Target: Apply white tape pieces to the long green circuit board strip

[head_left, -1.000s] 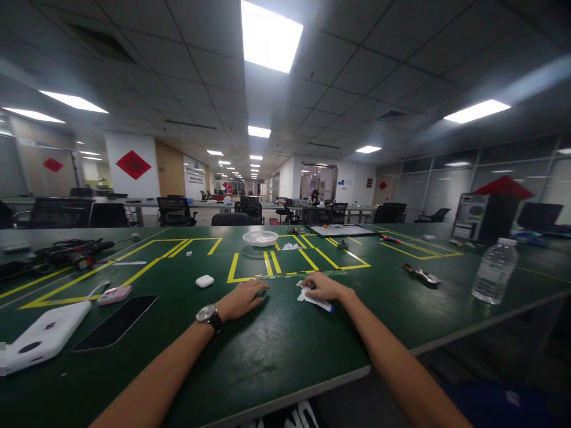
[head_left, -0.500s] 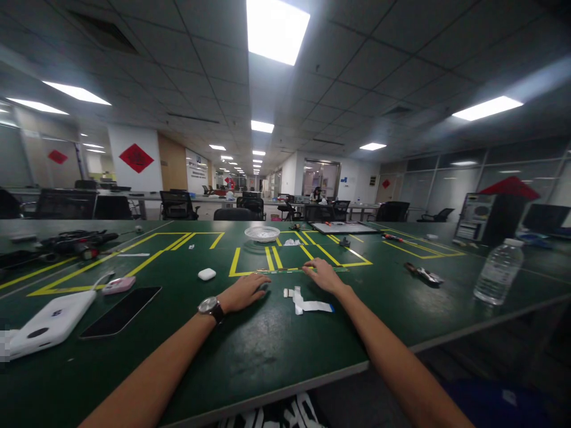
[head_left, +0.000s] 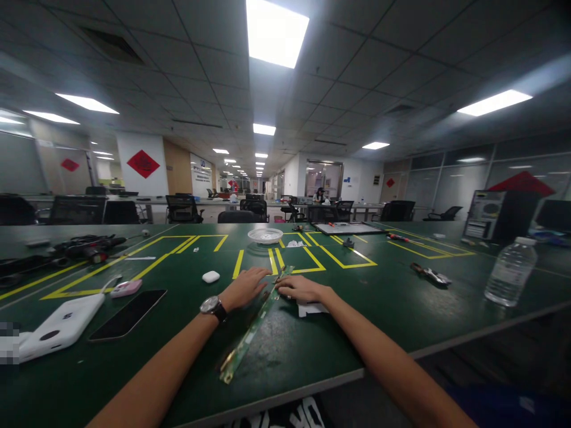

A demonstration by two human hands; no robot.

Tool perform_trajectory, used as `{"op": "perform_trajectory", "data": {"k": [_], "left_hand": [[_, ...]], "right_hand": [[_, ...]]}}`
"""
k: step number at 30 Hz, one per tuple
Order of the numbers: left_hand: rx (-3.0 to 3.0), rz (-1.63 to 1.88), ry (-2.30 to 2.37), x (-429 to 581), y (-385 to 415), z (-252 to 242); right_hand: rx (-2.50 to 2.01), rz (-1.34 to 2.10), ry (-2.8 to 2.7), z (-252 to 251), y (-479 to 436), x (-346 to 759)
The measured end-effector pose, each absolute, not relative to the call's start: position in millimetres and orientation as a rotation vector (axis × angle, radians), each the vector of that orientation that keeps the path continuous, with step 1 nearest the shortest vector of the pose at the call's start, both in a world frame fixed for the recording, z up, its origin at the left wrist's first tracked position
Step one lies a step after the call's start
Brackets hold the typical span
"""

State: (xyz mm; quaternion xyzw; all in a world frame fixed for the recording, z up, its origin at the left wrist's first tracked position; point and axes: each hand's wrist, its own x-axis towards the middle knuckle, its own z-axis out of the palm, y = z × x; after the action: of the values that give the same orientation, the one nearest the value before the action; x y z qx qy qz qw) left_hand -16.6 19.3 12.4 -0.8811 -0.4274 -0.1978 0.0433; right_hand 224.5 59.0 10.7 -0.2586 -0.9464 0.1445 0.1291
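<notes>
A long, narrow green circuit board strip (head_left: pixel 252 333) slants across the green table, its lower end pointing toward me. My right hand (head_left: pixel 301 288) pinches it near the far end, between thumb and fingers. Just left of the strip is my left hand (head_left: pixel 245 286), with its fingers spread and a watch on the wrist. Whether its fingertips touch the strip I cannot tell. A white flat ribbon cable (head_left: pixel 312 310) lies under my right hand, mostly hidden by it.
A white basket (head_left: pixel 265 236) stands farther back, beyond yellow tape lines. To the left are a white earbud case (head_left: pixel 211 277), a black phone (head_left: pixel 129 315) and a white power bank (head_left: pixel 62 327). On the right are a metal tool (head_left: pixel 430 275) and a water bottle (head_left: pixel 511 273).
The circuit board strip has swung from lying crosswise to slanting toward me. My right hand has moved left and nearer, over the ribbon cable, which was in plain sight before.
</notes>
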Motion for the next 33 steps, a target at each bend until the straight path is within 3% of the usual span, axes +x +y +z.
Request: {"op": "perform_trajectory", "data": {"k": [5, 15, 33], "left_hand": [[-2.875, -0.500, -1.250, -15.7, 16.9, 5.0], [-2.955, -0.355, -1.325, -7.8, 10.9, -1.5], [-2.891, -0.388, -1.328, 9.1, 3.0, -2.6]], "right_hand": [[-0.566, 0.480, -2.754, 13.7, 39.6, 214.4], [-0.959, 0.174, -2.601, 7.6, 43.0, 252.3], [-0.969, 0.162, -2.511, -1.8, 37.0, 231.0]]}}
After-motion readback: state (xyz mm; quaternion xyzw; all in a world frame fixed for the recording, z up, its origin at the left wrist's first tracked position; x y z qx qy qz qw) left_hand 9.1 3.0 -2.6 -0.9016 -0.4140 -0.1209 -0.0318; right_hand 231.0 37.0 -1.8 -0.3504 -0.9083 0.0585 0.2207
